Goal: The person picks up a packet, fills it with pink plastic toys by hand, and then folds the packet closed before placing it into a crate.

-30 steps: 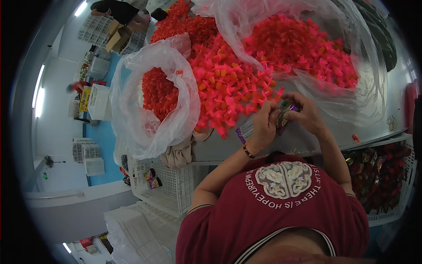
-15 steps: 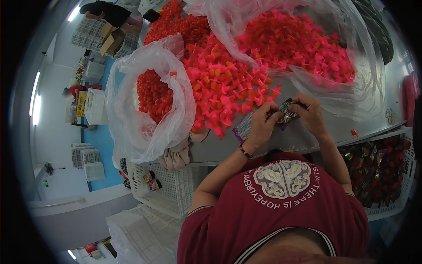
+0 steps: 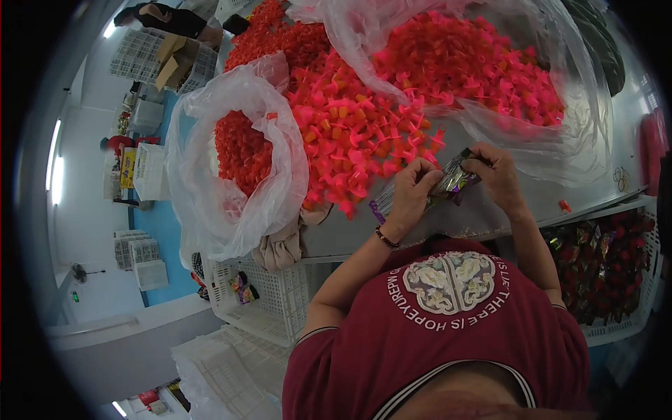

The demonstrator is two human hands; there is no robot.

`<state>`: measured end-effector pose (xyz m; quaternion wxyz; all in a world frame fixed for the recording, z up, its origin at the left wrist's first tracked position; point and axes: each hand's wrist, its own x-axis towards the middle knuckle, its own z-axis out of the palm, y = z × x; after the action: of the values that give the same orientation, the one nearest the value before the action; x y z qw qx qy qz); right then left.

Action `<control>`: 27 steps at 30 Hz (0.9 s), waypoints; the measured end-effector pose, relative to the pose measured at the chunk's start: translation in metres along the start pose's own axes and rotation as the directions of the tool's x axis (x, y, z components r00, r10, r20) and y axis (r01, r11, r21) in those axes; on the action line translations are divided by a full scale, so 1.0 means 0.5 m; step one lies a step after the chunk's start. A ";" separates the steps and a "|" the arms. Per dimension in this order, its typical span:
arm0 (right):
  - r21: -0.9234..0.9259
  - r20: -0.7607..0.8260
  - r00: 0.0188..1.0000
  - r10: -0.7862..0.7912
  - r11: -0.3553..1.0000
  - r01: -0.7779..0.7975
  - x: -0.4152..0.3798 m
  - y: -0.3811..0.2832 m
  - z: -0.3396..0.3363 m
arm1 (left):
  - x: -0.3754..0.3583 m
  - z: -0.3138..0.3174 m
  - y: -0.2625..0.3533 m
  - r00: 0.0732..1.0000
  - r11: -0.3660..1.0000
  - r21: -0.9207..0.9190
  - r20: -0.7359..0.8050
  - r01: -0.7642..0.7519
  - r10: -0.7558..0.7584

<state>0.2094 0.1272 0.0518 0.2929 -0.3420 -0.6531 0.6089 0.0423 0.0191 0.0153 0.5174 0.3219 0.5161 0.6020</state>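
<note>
Over the metal table [image 3: 336, 239], my left hand [image 3: 414, 196] pinches one end of a dark shiny packet [image 3: 453, 173] with purple and green print. My right hand [image 3: 495, 175] grips the packet's other end, so it stretches between both hands. A strip with purple print [image 3: 379, 207] shows beside my left hand, partly hidden by it. Just beyond my hands lies a loose heap of pink and orange plastic pieces [image 3: 350, 140]. A single red piece [image 3: 565, 206] rests on the table to the right of my right hand.
A clear bag of red pieces [image 3: 241, 154] stands at the left, an open plastic bag of pink pieces [image 3: 483, 70] at the back. A white basket [image 3: 283, 301] is below left; a crate of dark red packets [image 3: 602, 273] is at the right. Another person [image 3: 171, 19] stands far left.
My hands have moved slightly apart and more of the dark packet shows between them. The person in the background has shifted a little.
</note>
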 end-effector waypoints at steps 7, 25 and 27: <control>-0.233 -0.039 0.985 -0.168 0.960 0.155 -0.017 0.014 -0.028 | -0.002 0.030 0.012 0.999 0.953 0.303 0.043 -0.019 0.006; -0.183 -0.972 -0.125 -0.199 0.975 -0.126 -0.588 0.128 -0.577 | -0.028 -0.043 -0.031 0.986 0.920 0.356 0.068 -0.164 0.150; 0.077 -0.970 -0.242 0.026 0.976 -0.204 -0.640 0.209 -0.621 | -0.026 -0.073 -0.046 0.983 0.788 0.587 0.108 -0.185 0.151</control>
<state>0.6573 0.0573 -0.0144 0.6138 -0.7641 -0.1736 0.0961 0.0187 -0.0052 -0.0141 0.3489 0.5288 0.6333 0.4444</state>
